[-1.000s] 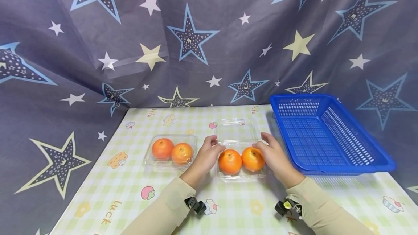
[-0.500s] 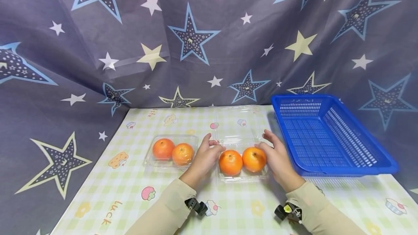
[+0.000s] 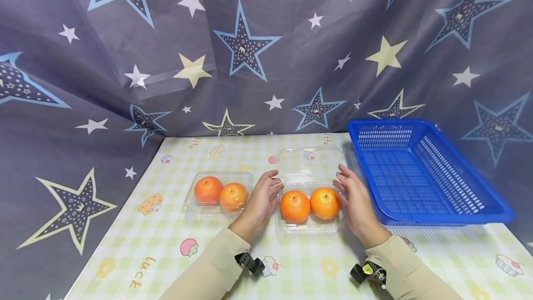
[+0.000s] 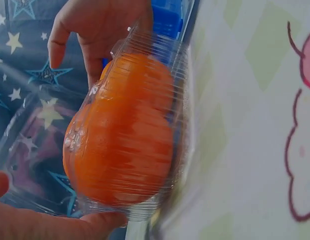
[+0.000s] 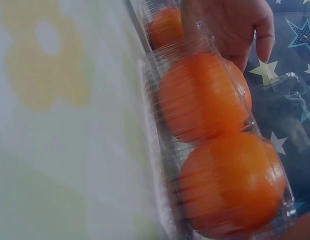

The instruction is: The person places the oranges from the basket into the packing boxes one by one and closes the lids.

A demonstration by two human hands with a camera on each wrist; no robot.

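A clear plastic clamshell box [image 3: 310, 229] stands with its lid [image 3: 310, 161] leaning back on the far side. Two oranges [image 3: 294, 206] [image 4: 120, 145] sit side by side in its base. My left hand [image 3: 260, 200] is at the box's left side, fingers slightly bent and pointing forward; in the left wrist view its fingers [image 4: 102, 220] lie right at the box's end wall. On the opposite side is my right hand [image 3: 356, 203], fingers loosely bent beside the right orange [image 3: 325, 203]. Neither hand grips anything.
To the left is a second clamshell box [image 3: 189, 205], its lid down over two oranges [image 3: 220, 193]. A large blue plastic basket [image 3: 437, 219] stands at the right. A checked cloth [image 3: 166, 244] covers the table, and a starry curtain [image 3: 258, 96] hangs behind.
Both hands have shifted from the box's hinge area and the oranges to its outer sides, thumbs no longer over the fruit. The lid rose higher, then leaned back down a little.
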